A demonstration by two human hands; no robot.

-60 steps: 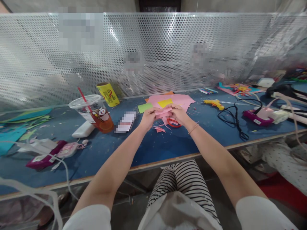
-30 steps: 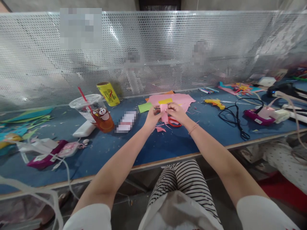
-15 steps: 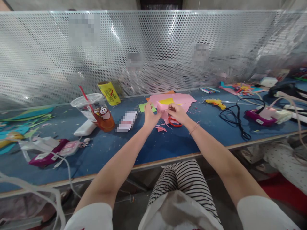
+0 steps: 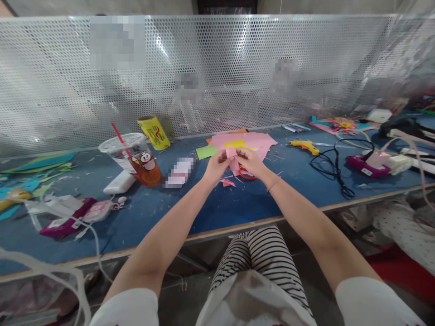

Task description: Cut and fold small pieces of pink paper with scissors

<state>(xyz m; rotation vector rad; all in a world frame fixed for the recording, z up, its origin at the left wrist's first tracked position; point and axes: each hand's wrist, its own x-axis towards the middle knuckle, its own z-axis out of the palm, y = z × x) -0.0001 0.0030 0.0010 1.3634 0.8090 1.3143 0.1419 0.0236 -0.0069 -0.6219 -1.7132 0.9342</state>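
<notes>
Both of your hands met near the middle of the table (image 4: 217, 213), with a small folded piece of pink paper (image 4: 231, 153) between them. Your left hand (image 4: 216, 168) had it from the left side, its grip pinched on the paper with thumb and fingers; your right hand (image 4: 250, 160) pinched it from the opposite side, a thin bracelet (image 4: 273, 183) around that wrist. The piece stood raised between your fingertips, its upper part showing above them, while some of its lower part was hidden by your thumbs.

Behind your hands lay a large pink sheet (image 4: 267, 141), with a yellow paper piece (image 4: 237, 143) on top and a green paper piece (image 4: 205, 152) at its left edge. A red scissors handle (image 4: 250, 178) showed just below your right hand, partly covered, and pink scraps (image 4: 227, 183) lay near it on the side toward you.

To the left you had a phone (image 4: 180, 173), then a clear plastic cup (image 4: 149, 171) holding an amber drink and a red straw (image 4: 117, 135), with a yellow tube (image 4: 155, 134) standing tilted behind it. To the right lay a yellow glue gun (image 4: 305, 146), near a tangled black cable (image 4: 336, 168). A perforated metal screen (image 4: 231, 59) rose along the far edge
</notes>
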